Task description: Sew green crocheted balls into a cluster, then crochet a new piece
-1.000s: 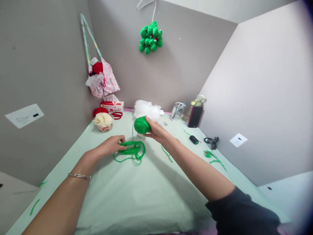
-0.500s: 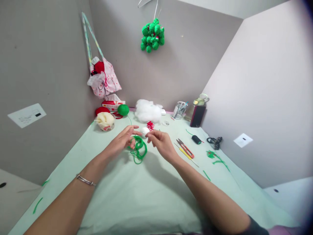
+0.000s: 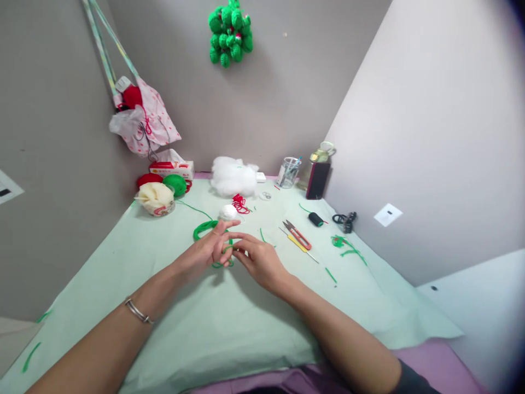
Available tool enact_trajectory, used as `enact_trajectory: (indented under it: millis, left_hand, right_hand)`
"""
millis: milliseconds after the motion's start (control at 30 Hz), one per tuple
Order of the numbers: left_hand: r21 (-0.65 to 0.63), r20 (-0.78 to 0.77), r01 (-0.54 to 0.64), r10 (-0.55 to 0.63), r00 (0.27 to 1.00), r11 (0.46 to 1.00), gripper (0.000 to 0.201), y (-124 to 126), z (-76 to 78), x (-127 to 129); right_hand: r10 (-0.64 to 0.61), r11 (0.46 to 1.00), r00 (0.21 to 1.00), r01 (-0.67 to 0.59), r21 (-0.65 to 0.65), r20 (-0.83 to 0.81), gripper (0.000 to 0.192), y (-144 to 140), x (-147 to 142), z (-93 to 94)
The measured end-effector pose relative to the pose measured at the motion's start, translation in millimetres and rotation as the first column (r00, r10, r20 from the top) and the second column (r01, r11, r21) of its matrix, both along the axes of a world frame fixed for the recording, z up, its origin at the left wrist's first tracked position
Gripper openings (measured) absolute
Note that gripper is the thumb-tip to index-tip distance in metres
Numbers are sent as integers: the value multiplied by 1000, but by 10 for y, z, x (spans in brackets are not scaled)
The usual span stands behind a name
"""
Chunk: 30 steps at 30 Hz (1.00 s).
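A: Your left hand point(image 3: 211, 249) and right hand point(image 3: 256, 261) meet over the middle of the tabletop point(image 3: 229, 328), fingertips together on the loose green yarn point(image 3: 205, 229). The right pinches a strand between thumb and forefinger; the left lies with fingers spread on the loops, not closed round anything.

B: How does that yarn handle?

A: By the look of it, it is very light, soft and limp, with no stiffness to push against. The loops will likely snag on each other and on your fingers. Take one strand in a pinch near where it leaves the coil, and hold the rest flat with the other hand.

B: And the room around you?

A: The near half of the tabletop, from your forearms to the front edge, is bare cloth. To your right, towards the right edge, lie the thread snips point(image 3: 297, 234), a dark spool point(image 3: 315, 219) and green yarn scraps point(image 3: 346, 247). Just beyond your fingers sit a small white ball point(image 3: 228, 212) and a tangle of red thread point(image 3: 239, 203).

B: Farther back?

A: At the back left corner, the green yarn ball point(image 3: 175, 185) rests beside a cream bundle point(image 3: 156, 197), its strand trailing to your coil. White stuffing point(image 3: 232, 176) and a clear cup point(image 3: 288, 172) stand along the back edge.
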<state>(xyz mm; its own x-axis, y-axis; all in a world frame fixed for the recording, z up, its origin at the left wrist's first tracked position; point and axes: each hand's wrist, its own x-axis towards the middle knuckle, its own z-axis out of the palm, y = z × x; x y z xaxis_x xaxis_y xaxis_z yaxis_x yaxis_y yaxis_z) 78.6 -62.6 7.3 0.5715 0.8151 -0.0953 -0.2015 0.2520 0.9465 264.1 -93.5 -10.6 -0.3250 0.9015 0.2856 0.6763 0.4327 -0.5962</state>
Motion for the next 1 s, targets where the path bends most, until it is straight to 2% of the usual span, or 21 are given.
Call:
enact_trajectory:
  millis: [100, 167, 233, 300, 367, 433, 533, 600, 633, 667, 733, 833, 933, 1000]
  left_hand:
    - [137, -82, -58, 70, 994, 989, 61, 26, 5, -21]
    - [295, -178, -79, 136, 975, 952, 52, 44, -10, -31]
    - [430, -256, -55, 180, 950, 901, 49, 50, -47, -23]
    - [510, -278, -56, 226, 934, 858, 48, 42, -99, 10]
    - [529, -246, -114, 281, 928, 841, 43, 26, -152, 59]
    - [459, -198, -190, 308, 931, 868, 38, 15, -190, 106]
    - [217, -100, -294, 321, 942, 931, 37, 21, -193, 138]
    - [65, -12, -329, 331, 944, 942, 36, 33, -161, 128]
    - [6, 30, -335, 335, 942, 942, 35, 40, -139, 117]
    - [-41, 67, -335, 337, 939, 941, 34, 45, -117, 103]
    - [-98, 110, -330, 340, 934, 939, 33, 50, -82, 78]
    - [-114, 113, -316, 328, 938, 942, 33, 41, -59, 62]
    - [-90, 101, -281, 289, 952, 956, 35, 21, -63, 73]
    - [-74, 84, -267, 273, 958, 961, 36, 10, -69, 88]
  right_hand:
    - [-60, 990, 990, 43, -132, -129, 14, 59, 52, 65]
    - [-115, 963, 955, 41, -266, -272, 14, 93, 106, 126]
    - [-151, 938, 911, 9, -347, -385, 19, 105, 135, 165]
    - [-145, 939, 892, -12, -344, -427, 25, 91, 119, 161]
    - [-92, 961, 915, -21, -274, -392, 28, 59, 71, 128]
    - [-19, 984, 963, -30, -174, -270, 28, 30, 28, 100]
    - [37, 996, 999, -35, -83, 19, 26, 39, 65, 130]
    - [-69, 994, 965, 89, -70, 254, 24, 91, 189, 195]
    - [-182, 976, 905, 215, -43, 384, 23, 125, 276, 229]
    - [-286, 940, 806, 341, -12, 519, 26, 161, 374, 259]
    - [-367, 890, 715, 456, 0, 595, 31, 224, 575, 290]
    - [-391, 843, 640, 538, -22, 662, 33, 273, 805, 259]
    - [-389, 824, 626, 565, -48, 676, 30, 285, 889, 199]
    - [-386, 830, 655, 553, -64, 649, 29, 286, 880, 194]
